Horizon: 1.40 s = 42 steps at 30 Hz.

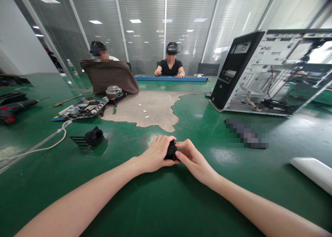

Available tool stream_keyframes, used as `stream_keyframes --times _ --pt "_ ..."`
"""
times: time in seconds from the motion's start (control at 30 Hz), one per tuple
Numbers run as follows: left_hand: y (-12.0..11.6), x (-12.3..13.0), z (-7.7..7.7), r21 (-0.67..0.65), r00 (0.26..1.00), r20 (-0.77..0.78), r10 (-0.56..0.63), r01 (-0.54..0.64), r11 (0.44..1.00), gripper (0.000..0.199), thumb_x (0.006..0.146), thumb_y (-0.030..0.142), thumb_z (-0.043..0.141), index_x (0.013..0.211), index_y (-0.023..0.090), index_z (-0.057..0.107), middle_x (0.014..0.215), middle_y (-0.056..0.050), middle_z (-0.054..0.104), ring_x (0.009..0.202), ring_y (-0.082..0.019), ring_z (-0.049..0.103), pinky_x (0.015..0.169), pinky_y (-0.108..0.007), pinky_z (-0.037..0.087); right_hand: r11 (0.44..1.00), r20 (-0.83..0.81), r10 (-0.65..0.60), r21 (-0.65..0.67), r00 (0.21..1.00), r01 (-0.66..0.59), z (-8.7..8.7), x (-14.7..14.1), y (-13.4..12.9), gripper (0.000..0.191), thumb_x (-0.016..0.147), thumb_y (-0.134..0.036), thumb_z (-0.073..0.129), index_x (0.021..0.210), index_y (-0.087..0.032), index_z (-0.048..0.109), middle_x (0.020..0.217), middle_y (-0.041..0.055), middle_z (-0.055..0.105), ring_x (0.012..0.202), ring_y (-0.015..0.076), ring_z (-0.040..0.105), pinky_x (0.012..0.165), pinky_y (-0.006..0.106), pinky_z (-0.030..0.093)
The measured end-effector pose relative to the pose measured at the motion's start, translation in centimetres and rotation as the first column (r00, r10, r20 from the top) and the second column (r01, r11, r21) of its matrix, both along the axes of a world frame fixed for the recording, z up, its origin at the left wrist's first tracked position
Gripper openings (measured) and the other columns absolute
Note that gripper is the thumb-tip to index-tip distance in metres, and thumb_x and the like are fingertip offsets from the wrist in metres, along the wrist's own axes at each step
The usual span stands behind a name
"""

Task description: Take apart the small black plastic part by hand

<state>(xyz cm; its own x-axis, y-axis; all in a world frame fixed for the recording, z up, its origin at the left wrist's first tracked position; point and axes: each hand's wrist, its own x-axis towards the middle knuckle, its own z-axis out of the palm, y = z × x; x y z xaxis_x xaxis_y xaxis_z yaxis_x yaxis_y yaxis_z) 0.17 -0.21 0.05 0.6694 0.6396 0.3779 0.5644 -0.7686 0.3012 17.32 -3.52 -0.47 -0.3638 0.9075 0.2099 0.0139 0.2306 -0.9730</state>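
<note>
Detail is scarce on the small black part [170,151], largely covered by the left hand [157,154] curled round it. The right hand [193,159] pinches its right end between thumb and forefinger. Forearms [93,199] angle inward, holding it over the green surface [140,209], near a ragged brown patch [160,107]. A white object [313,171] is cropped at right.

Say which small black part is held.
The black part between the left hand and right hand; another part, with a round opening, lies left of them on the table.
</note>
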Motion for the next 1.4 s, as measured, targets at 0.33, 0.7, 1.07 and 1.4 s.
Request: stream_keyframes --times 0.33,0.7,1.07,1.4 --pt "0.04 0.04 0.02 -0.004 1.0 -0.021 0.001 -0.001 1.0 0.055 0.075 0.043 0.058 0.115 0.018 0.03 0.107 -0.009 0.048 0.093 -0.024 0.046 0.079 -0.038 0.034 0.999 0.08 -0.029 -0.017 0.996 0.031 0.32 0.03 0.09 0.027 0.081 -0.027 0.05 0.108 -0.024 0.043 0.112 0.006 0.05 0.1 0.0187 0.055 0.079 0.034 0.05" --pt "0.01 0.06 0.04 -0.004 1.0 -0.027 0.008 -0.008 1.0 0.058 0.073 0.04 0.061 0.115 0.017 0.029 0.108 -0.009 0.048 0.094 -0.024 0.046 0.08 -0.037 0.034 1.0 0.021 -0.017 0.005 1.0 0.017 -0.11 -0.01 0.07 0.011 0.083 -0.025 0.05 0.092 -0.023 0.044 0.096 0.0015 0.05 0.093 0.0153 0.056 0.071 0.027 0.051" --pt "0.03 0.0 0.1 -0.006 1.0 -0.023 -0.001 0.001 1.0 0.054 0.075 0.038 0.058 0.116 0.018 0.029 0.11 -0.01 0.048 0.096 -0.025 0.046 0.081 -0.039 0.034 1.0 0.032 0.011 0.001 0.999 -0.011 0.0 0.17 -0.03 0.017 0.082 -0.026 0.051 0.097 -0.023 0.044 0.1 0.0032 0.053 0.098 0.0169 0.056 0.079 0.031 0.05" --pt "0.07 0.01 -0.09 -0.004 1.0 -0.018 0.0 0.0 1.0 0.057 0.075 0.042 0.059 0.116 0.019 0.028 0.109 -0.01 0.048 0.095 -0.025 0.046 0.081 -0.038 0.034 1.0 0.062 -0.022 0.006 0.998 0.022 -0.2 0.05 0.13 0.022 0.083 -0.022 0.049 0.103 -0.024 0.042 0.105 0.004 0.05 0.095 0.0158 0.056 0.076 0.03 0.05"
